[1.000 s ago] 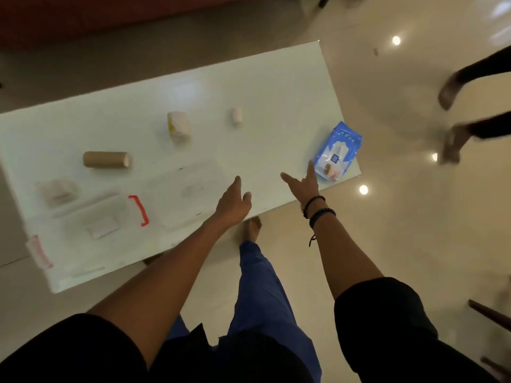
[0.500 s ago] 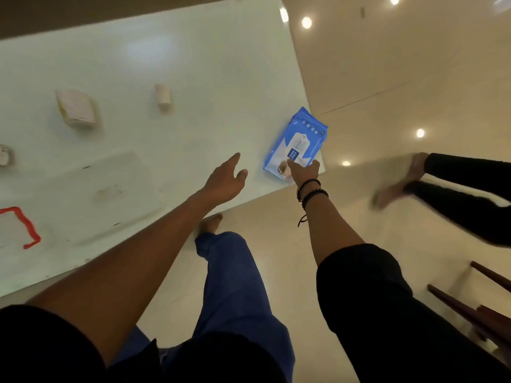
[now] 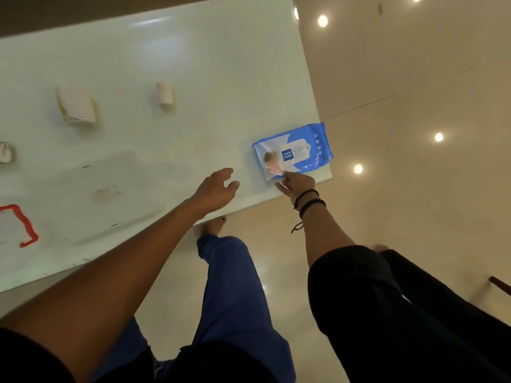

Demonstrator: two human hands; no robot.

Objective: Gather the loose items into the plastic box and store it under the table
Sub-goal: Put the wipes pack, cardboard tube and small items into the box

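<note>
A blue wipes pack (image 3: 301, 149) lies flat at the table's near right corner. My right hand (image 3: 297, 185) pinches its near left corner, with the thumb spread toward the table edge. To its left, my left hand (image 3: 218, 189) hovers open over the white table (image 3: 221, 64). The clear plastic box (image 3: 130, 217) with a red latch (image 3: 26, 226) sits at the near left, partly out of frame. A white folded packet (image 3: 76, 106), a small white roll (image 3: 165, 95) and a small whitish item (image 3: 5, 152) at the left edge lie loose on the table.
My leg in blue jeans (image 3: 232, 286) and bare foot (image 3: 213, 225) stand by the table's near edge. Another person's black-clad legs (image 3: 428, 294) are on the glossy floor at the right. A dark wooden piece (image 3: 500, 284) shows at the right edge.
My right hand has reached the wipes pack and taken hold of its corner, and the pack has turned more parallel to the near edge. The view has shifted right and closer; the other person's legs moved nearer.
</note>
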